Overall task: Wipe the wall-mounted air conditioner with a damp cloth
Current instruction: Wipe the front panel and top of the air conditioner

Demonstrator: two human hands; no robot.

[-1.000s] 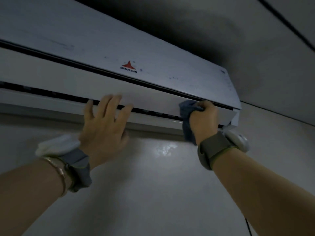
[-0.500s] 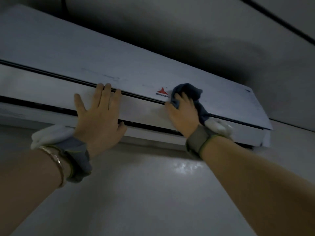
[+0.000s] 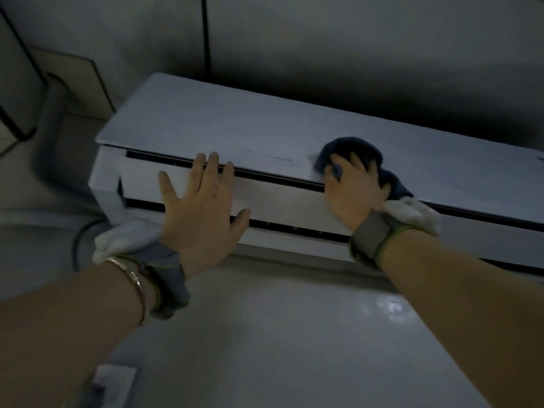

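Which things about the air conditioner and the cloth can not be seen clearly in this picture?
- Air conditioner: right end cut off by the head view's edge.
- Cloth: partly hidden under the right hand; dampness unreadable.
- Panel dirt: dim, blurred.
- Left hand covers part of the flap.

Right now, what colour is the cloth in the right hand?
Dark blue cloth, seen in the head view.

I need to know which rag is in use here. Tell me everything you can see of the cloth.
The cloth is dark blue and looks soft like towelling. It is bunched up, not spread flat. The right hand presses it against the white front panel of the air conditioner, just above the dark slot. A tail of it trails down past the hand's right side toward the wrist. Whether it is damp cannot be seen in this dim picture.
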